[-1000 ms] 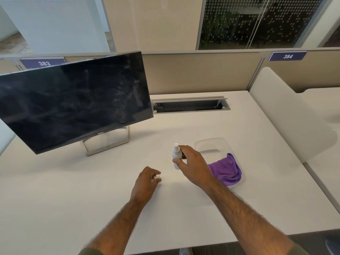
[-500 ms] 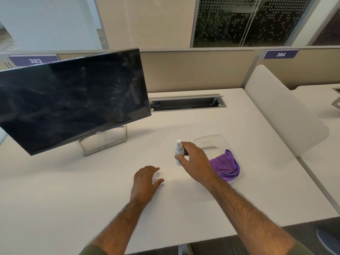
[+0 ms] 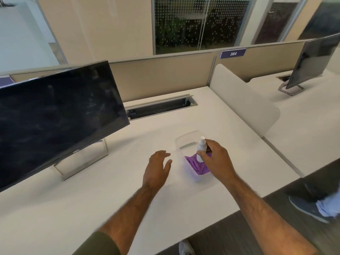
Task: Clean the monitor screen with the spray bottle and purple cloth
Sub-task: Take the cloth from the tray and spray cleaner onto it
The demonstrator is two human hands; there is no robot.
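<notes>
I see the left hand (image 3: 157, 169) lying flat, palm down, its fingers loosely spread and holding nothing. The right hand (image 3: 216, 161) is curled, thumb and fingers closed in a grip. Both forearms are bare.

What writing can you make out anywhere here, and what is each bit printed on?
"384": white digits on the purple number plate fixed to the beige desk partition.
"DELL": small logo on the bottom bezel of the black flat monitor.
Small white spray bottle: no readable label.
Purple plate at far left: cut off, unreadable.
</notes>
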